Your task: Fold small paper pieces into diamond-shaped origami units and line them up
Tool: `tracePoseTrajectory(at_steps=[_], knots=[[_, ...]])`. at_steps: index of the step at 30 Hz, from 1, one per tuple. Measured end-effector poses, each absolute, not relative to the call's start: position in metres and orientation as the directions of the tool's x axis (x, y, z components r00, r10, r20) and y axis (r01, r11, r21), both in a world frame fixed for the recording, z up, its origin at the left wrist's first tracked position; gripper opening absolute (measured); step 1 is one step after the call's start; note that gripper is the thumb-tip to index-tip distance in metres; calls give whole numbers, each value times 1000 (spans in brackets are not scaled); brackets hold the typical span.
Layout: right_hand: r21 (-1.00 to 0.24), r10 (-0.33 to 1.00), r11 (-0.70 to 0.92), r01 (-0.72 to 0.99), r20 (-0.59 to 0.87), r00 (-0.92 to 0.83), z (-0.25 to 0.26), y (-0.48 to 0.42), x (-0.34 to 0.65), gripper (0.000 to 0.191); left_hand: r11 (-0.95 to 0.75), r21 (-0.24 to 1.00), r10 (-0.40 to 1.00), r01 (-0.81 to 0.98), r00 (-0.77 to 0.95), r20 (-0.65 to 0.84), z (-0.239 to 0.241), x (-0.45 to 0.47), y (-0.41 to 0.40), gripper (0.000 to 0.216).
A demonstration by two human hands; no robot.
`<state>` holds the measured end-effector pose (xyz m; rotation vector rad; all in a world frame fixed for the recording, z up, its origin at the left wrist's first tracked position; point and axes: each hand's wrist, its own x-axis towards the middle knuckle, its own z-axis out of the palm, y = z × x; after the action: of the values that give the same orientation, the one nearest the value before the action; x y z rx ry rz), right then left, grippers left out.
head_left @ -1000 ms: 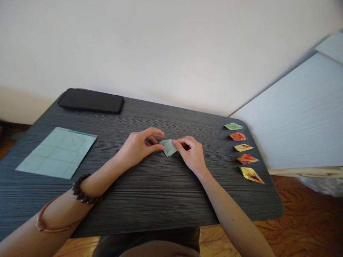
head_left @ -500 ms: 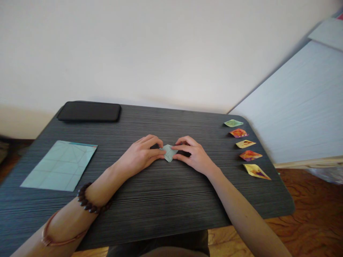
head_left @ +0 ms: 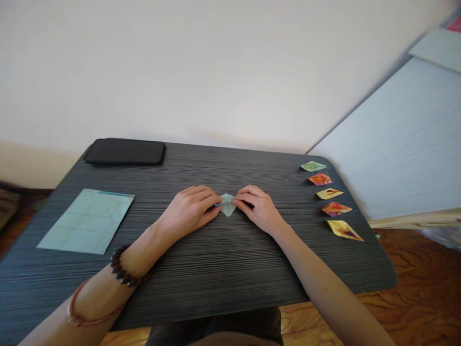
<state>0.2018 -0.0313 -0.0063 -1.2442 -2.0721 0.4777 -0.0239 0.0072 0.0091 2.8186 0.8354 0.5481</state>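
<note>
A small pale green piece of folded paper (head_left: 227, 205), diamond-shaped with a crease down its middle, is held low over the middle of the dark table (head_left: 216, 274). My left hand (head_left: 192, 210) pinches its left corner between thumb and fingers. On the opposite side, the thumb and fingertips of my right hand (head_left: 257, 206) grip the right corner. The fingertips cover both side corners of the paper, while its top and bottom points show.
Sheets of pale green creased paper (head_left: 86, 223) lie at the left. A black phone-like slab (head_left: 125, 152) rests at the back left. Along the right edge stand several folded paper pieces, among them a green one (head_left: 313, 166), an orange one (head_left: 336, 208) and a yellow one (head_left: 345, 230).
My right thumb and fingers have closed together on the paper's right corner. The paper's visible face looks different, with a centre crease showing. The view has shifted slightly.
</note>
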Motion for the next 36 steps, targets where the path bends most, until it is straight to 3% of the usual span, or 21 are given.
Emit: tracePoseTrajectory(at_steps=[17, 36], knots=[[-618, 959, 269, 738, 238, -150, -4, -28, 191, 17, -663, 377, 748, 646, 576, 328, 5, -17, 1, 23], [-649, 982, 182, 739, 162, -99, -2, -26, 192, 11, -608, 318, 794, 728, 558, 241, 4, -10, -2, 16]])
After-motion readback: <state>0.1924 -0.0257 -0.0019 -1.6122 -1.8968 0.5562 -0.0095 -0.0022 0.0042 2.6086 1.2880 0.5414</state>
